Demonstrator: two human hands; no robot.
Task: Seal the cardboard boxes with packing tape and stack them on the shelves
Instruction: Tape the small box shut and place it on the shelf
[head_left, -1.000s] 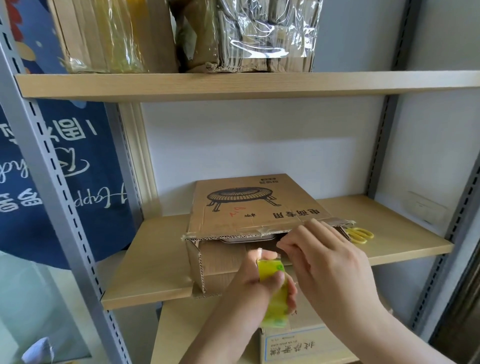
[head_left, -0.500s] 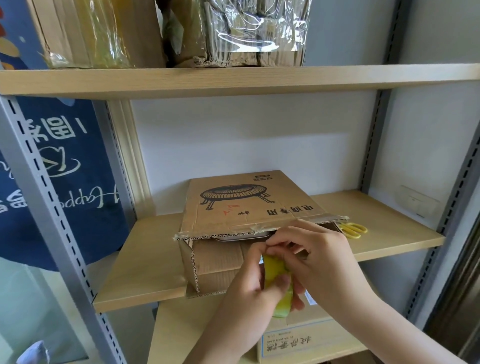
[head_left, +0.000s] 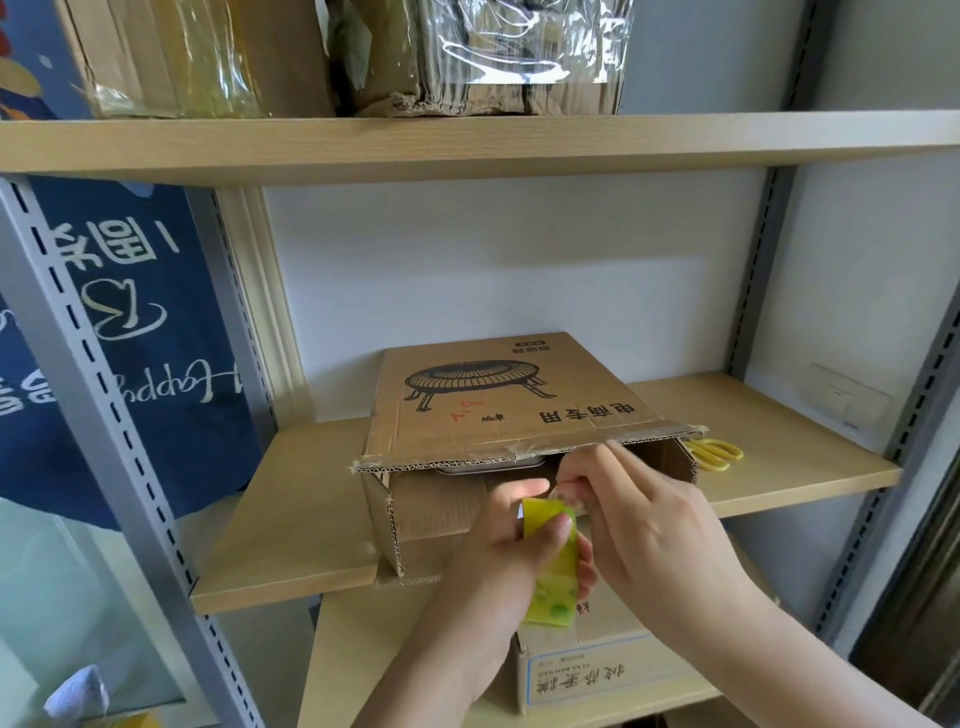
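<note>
At tape roll (head_left: 551, 561) (fingers (head_left: 574, 480) higher now)

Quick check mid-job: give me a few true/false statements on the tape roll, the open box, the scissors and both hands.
1. The left hand grips the yellow-green tape roll. True.
2. The box with the stove drawing is already sealed. False: its front stands open.
3. The yellow scissors lie on the shelf right of that box. True.
4. The right hand holds the scissors. False: it pinches at the tape's end.
5. The top shelf is bare. False: wrapped boxes sit there.
</note>
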